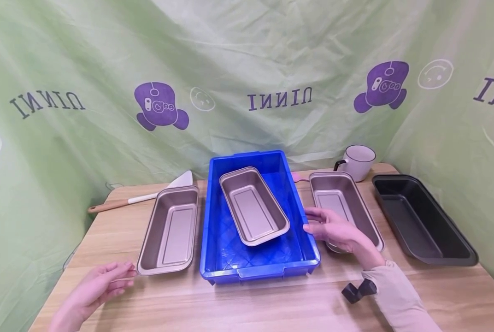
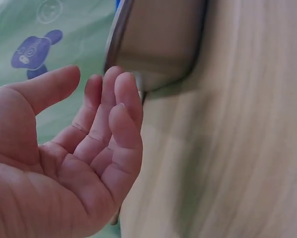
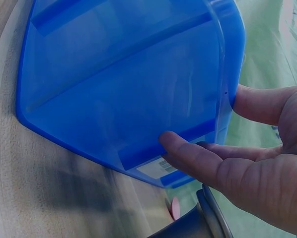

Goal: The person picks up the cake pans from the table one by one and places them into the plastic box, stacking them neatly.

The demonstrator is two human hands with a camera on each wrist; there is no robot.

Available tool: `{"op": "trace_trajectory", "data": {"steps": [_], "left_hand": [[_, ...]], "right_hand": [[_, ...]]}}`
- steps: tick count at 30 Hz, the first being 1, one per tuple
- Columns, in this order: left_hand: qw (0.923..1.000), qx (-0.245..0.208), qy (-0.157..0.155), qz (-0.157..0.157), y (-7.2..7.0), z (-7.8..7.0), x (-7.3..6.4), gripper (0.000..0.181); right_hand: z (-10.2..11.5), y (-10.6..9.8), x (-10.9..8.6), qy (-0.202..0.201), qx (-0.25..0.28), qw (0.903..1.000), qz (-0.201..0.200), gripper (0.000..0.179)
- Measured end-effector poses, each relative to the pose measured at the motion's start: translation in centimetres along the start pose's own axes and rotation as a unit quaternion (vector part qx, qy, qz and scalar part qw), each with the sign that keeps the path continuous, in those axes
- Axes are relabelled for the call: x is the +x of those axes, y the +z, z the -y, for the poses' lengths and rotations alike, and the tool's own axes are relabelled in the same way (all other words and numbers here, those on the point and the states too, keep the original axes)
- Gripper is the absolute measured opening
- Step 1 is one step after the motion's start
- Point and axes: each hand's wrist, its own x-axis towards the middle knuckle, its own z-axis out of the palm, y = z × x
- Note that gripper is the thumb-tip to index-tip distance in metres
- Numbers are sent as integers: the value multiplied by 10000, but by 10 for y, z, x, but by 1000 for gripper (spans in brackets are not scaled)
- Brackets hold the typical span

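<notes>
My left hand (image 1: pixel 99 288) is relaxed, palm turned up in the left wrist view, with its fingertips right by the near-left corner of a bronze loaf pan (image 1: pixel 176 235). Nothing lies in that palm (image 2: pixel 64 168). On the other side, my right hand (image 1: pixel 334 229) has its thumb at the right rim of a blue plastic bin (image 1: pixel 263 272). Its fingers (image 3: pixel 198 161) extend along the bin's outer wall, below the rim. Inside the bin lies a second bronze loaf pan (image 1: pixel 253 210), set at a slant. A third bronze pan (image 1: pixel 361 216) sits partly behind the right hand.
A black loaf pan (image 1: pixel 421 230) stands at the far right. Behind the third pan are a white mug (image 1: pixel 360 163) and a pink-ended utensil (image 1: pixel 298 177). A spatula (image 1: pixel 141 198) with a wooden handle lies at the back left. Green printed cloth (image 1: pixel 247 55) surrounds the table.
</notes>
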Motion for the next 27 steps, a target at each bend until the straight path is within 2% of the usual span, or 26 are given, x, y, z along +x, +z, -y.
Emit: {"op": "trace_trajectory", "data": {"steps": [4,9,13,17,23,27], "left_hand": [[9987,502,5,-50,4,3,3,23],[9944,908,387,387,7,3,8,21],[9913,876,580,794,8,3,12,23],[9891,813,654,1035,7,4,15,26],[9854,371,710,1504,4,6,18,29],[9834,129,708,1668,4,5,18,29]], "right_hand": [[1,1,0,-6,41,10000,47,72],[1,1,-1,-22,32,10000,80,72],[0,1,0,-30,25,10000,87,72],[-1,0,0,-26,34,9999,118,73],[0,0,0,-2,9,10000,58,72],[0,-1,0,7,-23,10000,38,72]]}}
